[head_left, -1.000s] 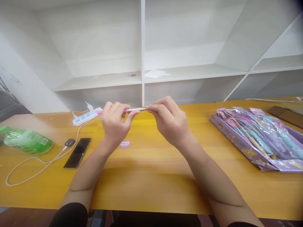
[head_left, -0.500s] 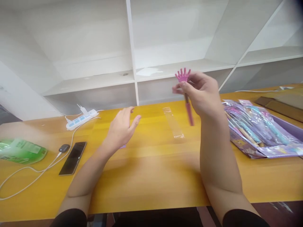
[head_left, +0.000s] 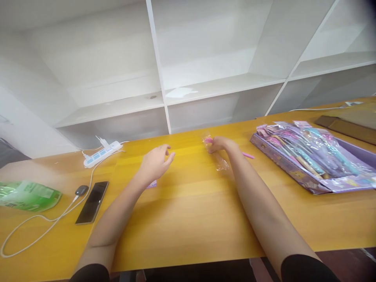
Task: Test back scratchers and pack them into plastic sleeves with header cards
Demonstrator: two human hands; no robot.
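Note:
My right hand [head_left: 219, 145] is low over the tabletop, closed around a small pink back scratcher [head_left: 248, 155] whose handle sticks out to the right behind my wrist. Part of its pink head shows by the fingertips. Beneath that hand lies a clear plastic sleeve [head_left: 222, 163], partly covered. To the left, my left hand [head_left: 155, 162] hovers with fingers loosely apart and holds nothing. A small purple card [head_left: 152, 184] peeks out beside my left wrist, mostly hidden.
On the right stands a purple display box [head_left: 289, 171] full of wrapped back scratchers, with brown cardboard [head_left: 349, 127] behind it. At left are a phone [head_left: 92, 202], a power strip [head_left: 101, 154], a white cable [head_left: 44, 219] and a green packet [head_left: 32, 196]. White shelving [head_left: 205, 92] backs the table.
My right hand has brought the pink back scratcher down from the air to the clear sleeve, turning it from upright to nearly flat. My left hand has barely moved.

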